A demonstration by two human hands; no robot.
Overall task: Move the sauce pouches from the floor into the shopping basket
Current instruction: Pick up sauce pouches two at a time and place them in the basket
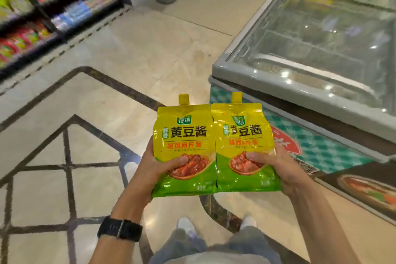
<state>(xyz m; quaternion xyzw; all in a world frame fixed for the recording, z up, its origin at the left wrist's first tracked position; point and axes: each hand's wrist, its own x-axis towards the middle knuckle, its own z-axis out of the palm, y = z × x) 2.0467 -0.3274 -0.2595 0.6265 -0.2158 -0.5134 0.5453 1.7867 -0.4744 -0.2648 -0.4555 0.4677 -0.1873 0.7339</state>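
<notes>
yellow-and-green sauce pouches [215,148], beige floor [132,49] with dark lines, black watch [120,228]

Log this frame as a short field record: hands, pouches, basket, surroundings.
left hand: grips left yellow-and-green spouted sauce pouch, thumb on front
right hand: grips right yellow-and-green spouted sauce pouch, thumb on front
pouches: upright, side by side, off the floor
shopping basket: not in view
surroundings: glass-topped chest freezer on the right; stocked shelves on the left

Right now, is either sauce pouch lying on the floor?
No, the left hand grips the left pouch and the right hand grips the right pouch, both held up above the floor.
</notes>
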